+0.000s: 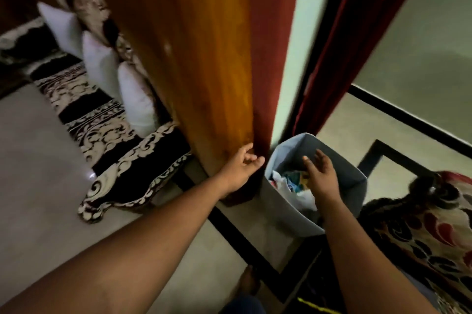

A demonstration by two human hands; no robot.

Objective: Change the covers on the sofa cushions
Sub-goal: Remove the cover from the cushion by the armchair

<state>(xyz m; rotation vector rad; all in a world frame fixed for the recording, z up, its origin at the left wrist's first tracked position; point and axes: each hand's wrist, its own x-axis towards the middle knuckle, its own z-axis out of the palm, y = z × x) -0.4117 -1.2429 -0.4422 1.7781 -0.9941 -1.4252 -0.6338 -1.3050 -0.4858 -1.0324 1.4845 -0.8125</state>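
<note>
A grey fabric basket [286,201] stands on the floor beside a wooden door edge, with crumpled coloured cloth [291,178] inside. My right hand [321,175] hovers over the basket's opening, fingers spread and holding nothing. My left hand [242,168] reaches to the foot of the wooden door [194,58], its fingers loosely curled, empty. Three bare white cushions [102,60] lean in a row against the sofa back at upper left, on a dark patterned sofa cover [107,119].
A dark red curtain [329,53] hangs behind the basket by a pale wall. A patterned red and black cloth [421,226] lies at the right. Black-bordered floor tiles [242,237] run underfoot. My foot [247,283] shows at the bottom.
</note>
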